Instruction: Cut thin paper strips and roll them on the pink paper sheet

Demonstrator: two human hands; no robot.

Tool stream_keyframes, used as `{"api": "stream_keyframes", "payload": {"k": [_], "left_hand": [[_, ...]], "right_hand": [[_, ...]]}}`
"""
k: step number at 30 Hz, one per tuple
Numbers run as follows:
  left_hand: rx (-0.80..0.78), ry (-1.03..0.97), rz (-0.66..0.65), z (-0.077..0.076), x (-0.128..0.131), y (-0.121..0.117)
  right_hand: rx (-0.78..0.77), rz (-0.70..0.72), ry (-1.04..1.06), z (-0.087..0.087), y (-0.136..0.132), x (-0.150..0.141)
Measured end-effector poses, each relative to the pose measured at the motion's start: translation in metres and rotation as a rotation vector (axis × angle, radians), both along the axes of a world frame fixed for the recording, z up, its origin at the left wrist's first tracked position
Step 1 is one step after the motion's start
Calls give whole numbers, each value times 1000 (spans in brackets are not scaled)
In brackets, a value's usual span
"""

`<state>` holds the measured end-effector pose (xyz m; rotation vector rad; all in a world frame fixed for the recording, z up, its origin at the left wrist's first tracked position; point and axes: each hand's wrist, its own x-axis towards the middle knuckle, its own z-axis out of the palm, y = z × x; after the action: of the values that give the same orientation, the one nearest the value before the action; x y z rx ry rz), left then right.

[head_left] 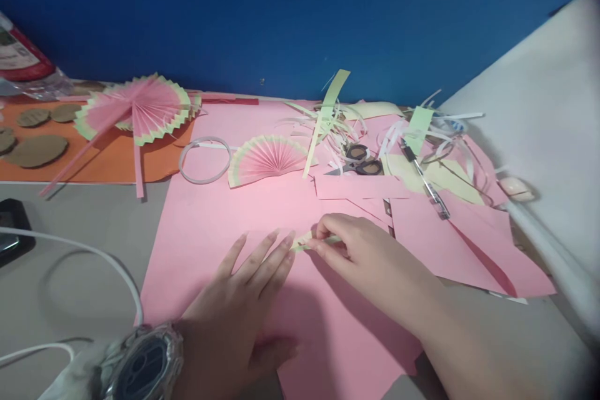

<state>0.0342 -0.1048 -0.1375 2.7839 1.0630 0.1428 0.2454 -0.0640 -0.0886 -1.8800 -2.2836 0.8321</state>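
Observation:
My left hand (244,300) lies flat on a large pink paper sheet (225,219), fingers stretched out, a watch on its wrist. Its fingertips touch a small pale green paper piece (302,242). My right hand (351,247) pinches the other end of that green piece with thumb and fingers closed. A half-open pink pleated fan with a green edge (267,159) lies just beyond the hands.
A larger pleated pink fan (140,109) rests on orange paper (112,159) with cardboard discs (37,150). A clear tape ring (205,159), scissors (363,161), a pen (426,184), paper strips (328,115) and loose pink sheets (469,237) lie behind. A white cable (89,256) crosses at left.

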Motion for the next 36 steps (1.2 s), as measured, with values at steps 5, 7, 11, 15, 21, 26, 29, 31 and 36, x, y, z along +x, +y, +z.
{"api": "stream_keyframes", "payload": {"k": [5, 7, 11, 15, 21, 26, 29, 31, 36], "left_hand": [[31, -5, -3, -1, 0, -2], [72, -15, 11, 1, 0, -4], [126, -30, 22, 6, -4, -7], [111, -34, 14, 4, -8, -5], [69, 34, 3, 0, -5, -3], [52, 21, -17, 0, -8, -3], [52, 11, -12, 0, -8, -2], [62, 3, -7, 0, -7, -1], [73, -3, -18, 0, -5, 0]], "right_hand": [[-42, 9, 66, -4, 4, 4], [-37, 28, 91, -6, 4, 2], [14, 86, 117, -7, 2, -7], [39, 89, 93, -8, 0, -13], [27, 58, 74, -9, 2, -12], [64, 105, 33, -9, 2, -13], [70, 134, -5, -9, 2, -14], [69, 142, -28, -9, 2, -15], [66, 160, -69, -7, 4, -17]]}}
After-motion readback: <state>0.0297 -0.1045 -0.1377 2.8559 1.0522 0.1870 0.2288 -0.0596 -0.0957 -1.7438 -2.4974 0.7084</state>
